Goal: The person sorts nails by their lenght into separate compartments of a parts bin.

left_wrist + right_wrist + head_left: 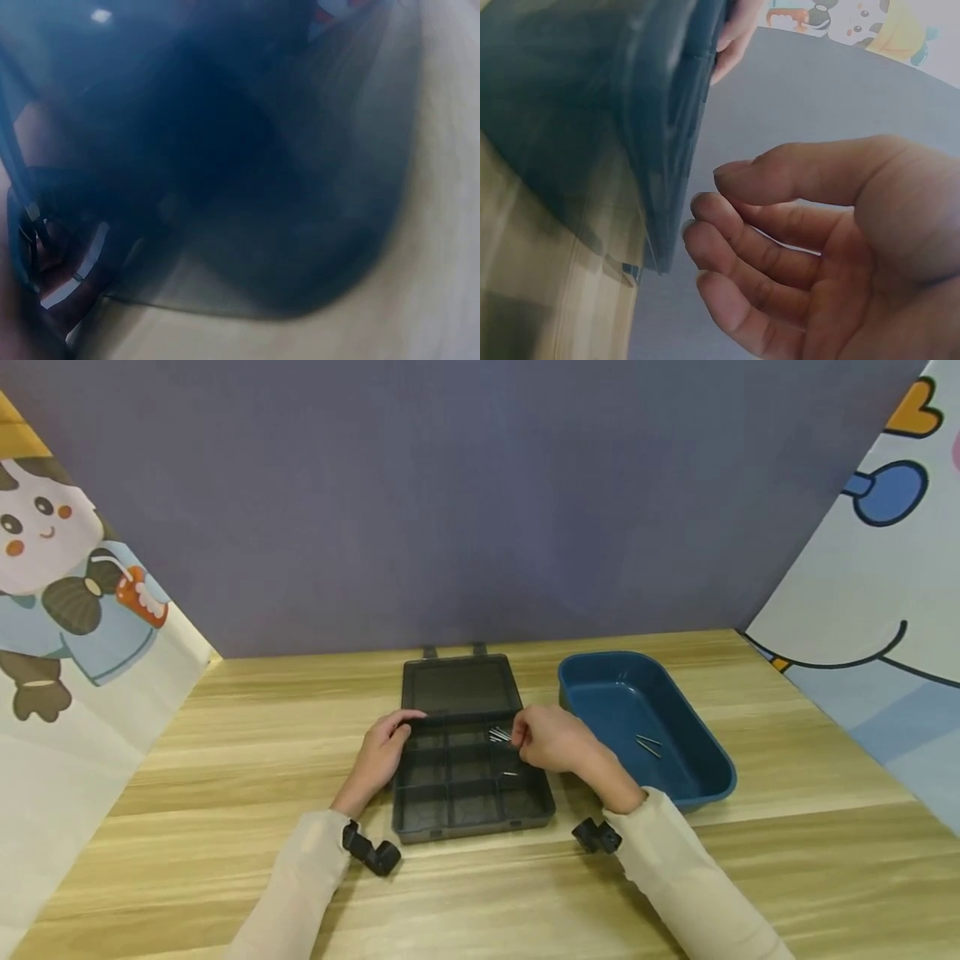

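Note:
A dark translucent compartment box (474,833) lies on the table, its lid (461,683) folded back. Several thin silvery nails or screws (498,735) lie in its back right compartment, and another small metal piece (510,774) shows in the compartment in front. My left hand (380,756) holds the box's left edge, thumb over the rim; its other fingers are mostly hidden. My right hand (553,739) is over the back right compartment. In the right wrist view, the right fingers (780,255) are loosely bent, with nothing visible between them and the thumb.
A deep blue tray (697,727) stands right of the box, with two thin metal pieces (648,745) inside. Behind the wooden table (262,727) rises a grey-purple panel (465,510). Printed cartoon walls (82,577) flank both sides. The left wrist view is blurred.

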Demonstrator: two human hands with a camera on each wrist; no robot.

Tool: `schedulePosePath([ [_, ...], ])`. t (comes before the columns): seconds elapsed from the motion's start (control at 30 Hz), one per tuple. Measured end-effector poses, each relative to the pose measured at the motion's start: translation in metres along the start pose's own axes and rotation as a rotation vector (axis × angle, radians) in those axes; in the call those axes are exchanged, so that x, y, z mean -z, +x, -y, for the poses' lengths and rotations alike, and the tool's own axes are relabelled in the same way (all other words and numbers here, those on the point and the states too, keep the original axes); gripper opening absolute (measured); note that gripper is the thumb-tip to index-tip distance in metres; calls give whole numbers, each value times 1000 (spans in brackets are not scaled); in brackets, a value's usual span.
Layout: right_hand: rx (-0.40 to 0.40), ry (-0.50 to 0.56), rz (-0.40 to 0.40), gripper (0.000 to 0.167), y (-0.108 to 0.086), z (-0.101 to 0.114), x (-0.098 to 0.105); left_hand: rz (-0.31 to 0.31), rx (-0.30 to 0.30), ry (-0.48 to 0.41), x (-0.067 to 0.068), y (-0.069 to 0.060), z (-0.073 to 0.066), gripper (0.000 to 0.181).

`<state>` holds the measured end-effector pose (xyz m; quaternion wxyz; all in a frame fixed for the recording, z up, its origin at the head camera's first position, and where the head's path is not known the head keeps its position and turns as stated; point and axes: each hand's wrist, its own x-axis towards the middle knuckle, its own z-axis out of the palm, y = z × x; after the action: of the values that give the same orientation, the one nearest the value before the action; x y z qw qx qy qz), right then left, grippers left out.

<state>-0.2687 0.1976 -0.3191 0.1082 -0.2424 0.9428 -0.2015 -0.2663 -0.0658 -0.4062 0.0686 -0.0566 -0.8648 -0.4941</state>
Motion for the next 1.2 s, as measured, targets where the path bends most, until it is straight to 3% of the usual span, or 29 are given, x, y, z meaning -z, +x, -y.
schedulePosePath([
  [0.2,-7,14,-39,14,-6,-3,11,-5,-31,9,2,5,-1,33],
  [0.57,-46,-14,-47,16,-20,-28,36,12,-25,19,1,2,2,33],
  [0.77,-100,-46,-43,13,-38,-51,56,7,-18,15,0,2,0,33],
  [0.97,-84,-92,-39,13,-44,-83,71,1,-28,21,1,1,0,33],
  [1.2,-76,-113,-47,13,-51,-112,72,-2,-19,16,0,1,2,33],
])
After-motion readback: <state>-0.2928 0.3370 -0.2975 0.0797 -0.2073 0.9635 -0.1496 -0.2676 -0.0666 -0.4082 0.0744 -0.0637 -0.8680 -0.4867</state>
